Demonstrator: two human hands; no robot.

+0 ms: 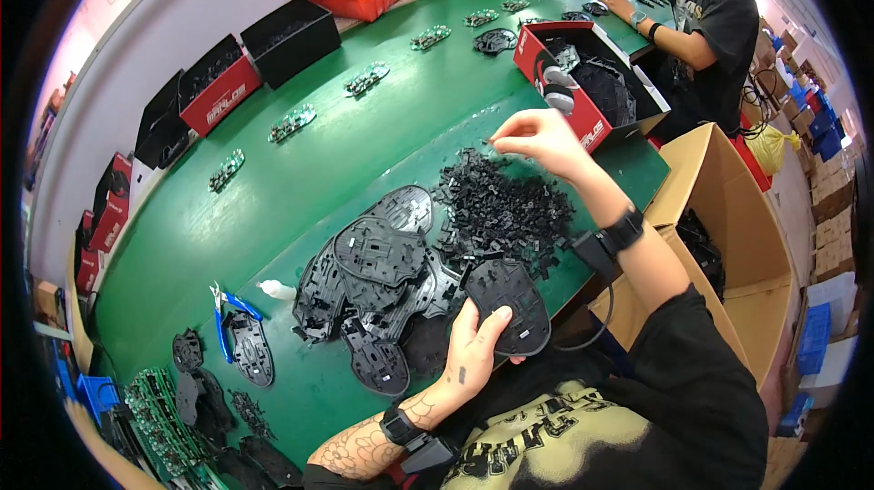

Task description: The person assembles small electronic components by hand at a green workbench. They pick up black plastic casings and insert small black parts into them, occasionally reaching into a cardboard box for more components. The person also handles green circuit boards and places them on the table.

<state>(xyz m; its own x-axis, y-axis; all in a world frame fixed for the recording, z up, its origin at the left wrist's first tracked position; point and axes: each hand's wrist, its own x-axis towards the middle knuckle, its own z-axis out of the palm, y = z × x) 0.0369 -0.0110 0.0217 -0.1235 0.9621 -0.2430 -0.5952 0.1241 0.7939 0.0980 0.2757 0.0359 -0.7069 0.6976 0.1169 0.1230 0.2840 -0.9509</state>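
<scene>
My left hand [475,344] grips a black oval plastic shell [510,301], like the underside of a computer mouse, with the thumb on its face. Above a heap of small black plastic parts [501,208], my right hand [544,142] is closed in a pinch; whatever sits at its fingertips is too small to make out. Just left of the heap lies a stack of similar black shells [378,249], overlapping one another. Another shell [375,358] lies at the stack's near edge, close to my left wrist.
Blue-handled pliers [221,326] and a white bottle [277,290] lie left. Green circuit boards [293,123] line the green table [237,226]; more are stacked [159,417] near left. A red box [583,117], a cardboard carton [728,244] and a co-worker [701,25] are right.
</scene>
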